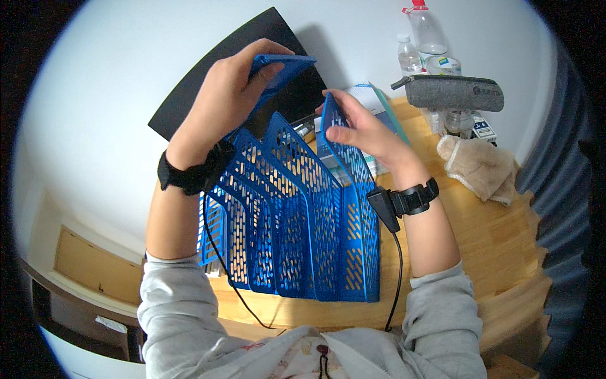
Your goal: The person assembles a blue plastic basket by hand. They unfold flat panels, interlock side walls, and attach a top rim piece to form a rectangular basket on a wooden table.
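- Curtain [558,158]: dk blue, pleated, far to the R of R hand [366,129].
- Table [461,234]: lt wood, below both hands.
- Monitor [202,95]: blk screen, behind L hand [237,79], partly covered by it.
- File rack [325,290]: blue, slotted, several upright dividers; stands on table, below and btwn the hands.
- End panel [356,170]: rack's R side, upright. R hand grips its upper edge, thumb on near face, fingers behind.
- Raised panel [290,66]: blue, tilted. L hand closed on it, thumb one side, fingers over the other. Any join to rack hidden by hand/forearm; can't tell.
- Books [372,98]: stack w/ white & teal covers, just behind R hand.
- Plush cloth [480,167]: beige, on table, to the R of R hand.
- Pencil case [454,93]: grey, zipped, R of R hand & a bit higher, above a clear jar [457,123]; contact unclear.
- Lg bottle [428,28]: clear, red cap, beyond R hand, up & to the R.
- Sm bottle [410,58]: clear, white cap, same side, nearer R hand.
- Wrist straps [413,199]: blk, one below each hand, cable attached.
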The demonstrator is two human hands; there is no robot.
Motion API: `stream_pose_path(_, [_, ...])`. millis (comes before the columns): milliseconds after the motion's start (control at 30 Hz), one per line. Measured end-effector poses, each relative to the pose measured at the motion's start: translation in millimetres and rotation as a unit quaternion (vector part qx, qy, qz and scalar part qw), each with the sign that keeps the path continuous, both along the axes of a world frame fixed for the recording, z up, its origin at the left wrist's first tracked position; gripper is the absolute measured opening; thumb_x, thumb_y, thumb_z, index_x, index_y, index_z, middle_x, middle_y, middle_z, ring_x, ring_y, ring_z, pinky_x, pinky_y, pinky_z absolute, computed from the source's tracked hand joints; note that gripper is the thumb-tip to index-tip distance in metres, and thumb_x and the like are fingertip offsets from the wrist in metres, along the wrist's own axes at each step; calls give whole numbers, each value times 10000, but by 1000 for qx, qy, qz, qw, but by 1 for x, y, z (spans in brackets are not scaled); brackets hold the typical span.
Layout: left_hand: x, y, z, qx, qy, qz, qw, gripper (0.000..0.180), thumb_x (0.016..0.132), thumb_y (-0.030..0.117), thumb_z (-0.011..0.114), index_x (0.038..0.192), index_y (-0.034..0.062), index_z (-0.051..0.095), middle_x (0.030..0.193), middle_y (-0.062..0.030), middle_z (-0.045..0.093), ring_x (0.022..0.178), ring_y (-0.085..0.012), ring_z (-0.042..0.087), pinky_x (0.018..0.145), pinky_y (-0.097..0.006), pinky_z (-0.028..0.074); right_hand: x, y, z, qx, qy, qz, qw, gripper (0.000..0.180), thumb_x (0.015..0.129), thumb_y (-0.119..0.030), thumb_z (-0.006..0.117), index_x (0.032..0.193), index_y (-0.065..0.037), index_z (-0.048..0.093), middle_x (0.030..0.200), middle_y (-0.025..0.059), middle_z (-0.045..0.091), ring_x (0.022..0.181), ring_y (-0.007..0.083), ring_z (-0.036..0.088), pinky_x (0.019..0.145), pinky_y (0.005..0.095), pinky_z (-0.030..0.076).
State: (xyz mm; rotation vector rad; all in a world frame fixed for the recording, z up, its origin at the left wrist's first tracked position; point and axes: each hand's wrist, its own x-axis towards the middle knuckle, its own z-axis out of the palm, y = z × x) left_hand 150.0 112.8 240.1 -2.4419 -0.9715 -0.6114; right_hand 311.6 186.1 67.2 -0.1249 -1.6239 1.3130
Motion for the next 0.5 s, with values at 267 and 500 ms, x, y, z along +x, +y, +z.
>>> stream_pose_path(267, [10,11,-13,-28,63,54,996,187,922,89,475,1097,24,481,739,-166,626,678,-301,641,590,-357,501,4,-7,1,111,-115,-73,985,1122,565,-397,856,1353,89,223,1361,250,351,1291,317,327,1080,335,250])
stream_pose_path(500, [10,22,-31,-71,90,101,988,231,914,121,485,1132,47,505,764,-208,625,753,-377,622,657,-426,487,9,-15,7,155,-157,-110,969,1046,635,-270,826,1397,35,177,1394,226,321,1308,292,313,1091,374,246])
